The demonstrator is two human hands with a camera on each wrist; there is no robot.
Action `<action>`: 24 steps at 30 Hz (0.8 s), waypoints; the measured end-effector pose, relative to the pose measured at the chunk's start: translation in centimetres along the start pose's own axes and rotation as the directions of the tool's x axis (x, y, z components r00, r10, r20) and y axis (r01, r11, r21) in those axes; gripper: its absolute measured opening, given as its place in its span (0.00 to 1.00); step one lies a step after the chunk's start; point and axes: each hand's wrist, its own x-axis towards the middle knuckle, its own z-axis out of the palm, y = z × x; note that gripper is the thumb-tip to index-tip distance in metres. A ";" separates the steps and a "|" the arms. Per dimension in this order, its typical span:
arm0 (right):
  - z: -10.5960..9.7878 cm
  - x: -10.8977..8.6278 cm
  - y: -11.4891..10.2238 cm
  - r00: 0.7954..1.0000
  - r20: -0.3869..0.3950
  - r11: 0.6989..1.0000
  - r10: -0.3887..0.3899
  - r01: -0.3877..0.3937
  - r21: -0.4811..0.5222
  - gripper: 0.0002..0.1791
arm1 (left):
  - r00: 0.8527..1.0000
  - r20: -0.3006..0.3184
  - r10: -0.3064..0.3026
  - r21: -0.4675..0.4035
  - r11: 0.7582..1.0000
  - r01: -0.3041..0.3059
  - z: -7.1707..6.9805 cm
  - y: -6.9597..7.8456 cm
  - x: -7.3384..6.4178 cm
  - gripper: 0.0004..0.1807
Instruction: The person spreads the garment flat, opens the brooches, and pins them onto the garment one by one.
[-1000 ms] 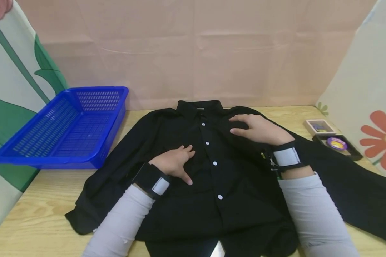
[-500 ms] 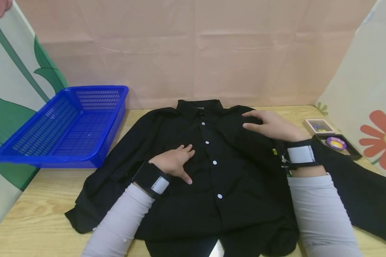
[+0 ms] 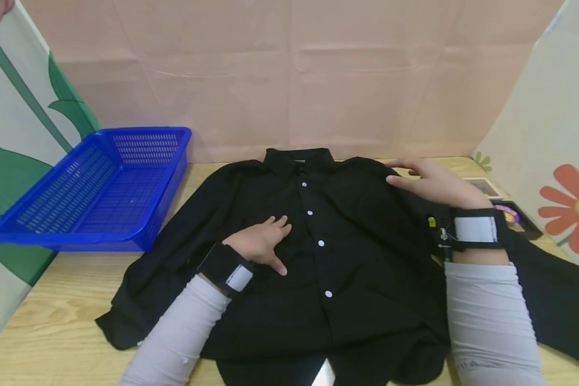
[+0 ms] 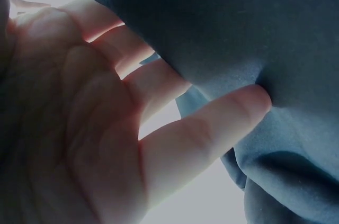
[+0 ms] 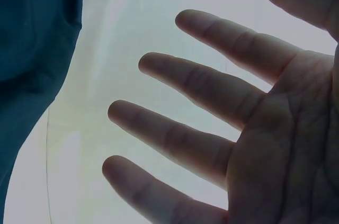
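Observation:
A black long-sleeved shirt (image 3: 362, 257) with white buttons lies front up on the wooden table, collar toward the back wall. My left hand (image 3: 260, 242) rests on its chest, left of the buttons, fingers spread. In the left wrist view the thumb (image 4: 206, 128) presses into the dark cloth. Over the shirt's right shoulder is my right hand (image 3: 444, 185), holding nothing. The right wrist view shows its fingers (image 5: 198, 78) straight and apart, with the shirt's edge (image 5: 37, 49) off to one side.
A blue plastic basket (image 3: 101, 244) stands at the back left, close to the shirt's left sleeve. Past my right hand are a light-framed small box (image 3: 484, 186) and a dark box (image 3: 531, 228) with a purple and yellow round piece (image 3: 509, 213). A pink cloth wall (image 3: 289, 80) closes off the back.
My right hand has slid rightward and slightly back, from the shirt's upper chest to its right shoulder. The left hand and the shirt have stayed put.

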 end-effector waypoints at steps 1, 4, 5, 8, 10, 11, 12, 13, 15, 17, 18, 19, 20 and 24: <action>0.0 0.0 0.2 1.000 -0.001 1.000 -0.002 0.002 0.000 0.32 | 1.000 0.000 -0.001 0.001 1.000 0.001 0.0 0.0 0.0 0.55; -0.1 0.0 0.6 1.000 -0.011 1.000 -0.007 0.007 0.016 0.32 | 1.000 -0.002 -0.002 0.002 1.000 0.002 0.0 0.0 0.0 0.55; -0.2 -0.1 0.8 1.000 -0.016 1.000 -0.008 0.009 0.029 0.32 | 1.000 -0.002 -0.002 0.004 1.000 0.002 0.0 0.0 0.0 0.55; -0.4 -0.4 1.4 1.000 -0.019 0.998 -0.011 0.012 0.069 0.32 | 1.000 -0.003 0.001 0.005 1.000 -0.001 0.0 0.0 0.0 0.55; -0.5 -0.5 1.9 1.000 -0.015 0.996 -0.010 0.011 0.085 0.32 | 1.000 -0.002 0.004 0.008 1.000 -0.004 -0.1 0.0 0.0 0.55; -0.6 -0.6 2.1 1.000 -0.012 0.996 -0.009 0.011 0.094 0.32 | 1.000 -0.002 0.005 0.009 1.000 -0.005 -0.1 0.1 0.0 0.55; -0.7 -0.7 2.3 1.000 -0.008 0.996 -0.003 0.004 0.092 0.32 | 1.000 -0.002 0.006 0.010 1.000 -0.006 -0.1 0.1 0.0 0.55; -0.8 -0.8 2.5 1.000 -0.010 0.996 0.003 -0.002 0.088 0.33 | 1.000 -0.003 0.007 0.012 1.000 -0.006 -0.1 0.1 0.0 0.55; -1.0 -0.9 2.9 1.000 -0.020 0.998 0.014 -0.013 0.066 0.33 | 1.000 -0.002 0.007 0.013 1.000 -0.007 -0.1 0.1 0.1 0.55; -1.1 -1.0 3.2 0.999 -0.035 0.999 0.024 -0.022 0.036 0.33 | 1.000 -0.002 0.007 0.015 1.000 -0.007 0.0 0.1 0.1 0.55; -1.1 -1.0 3.3 0.999 -0.043 0.999 0.028 -0.028 0.018 0.33 | 1.000 -0.002 0.007 0.014 1.000 -0.007 0.0 0.0 0.1 0.55; -1.2 -1.0 3.4 0.998 -0.053 1.000 0.030 -0.030 0.005 0.33 | 1.000 -0.001 0.008 0.015 1.000 -0.007 0.0 0.0 0.1 0.55; -1.2 -1.0 3.5 0.998 -0.060 0.999 0.033 -0.034 -0.009 0.33 | 1.000 0.001 0.008 0.016 1.000 -0.008 0.0 0.0 0.1 0.55; -1.3 -1.1 4.0 0.995 -0.087 0.999 0.038 -0.038 -0.007 0.31 | 1.000 0.001 0.009 0.021 1.000 -0.009 0.0 0.0 0.2 0.55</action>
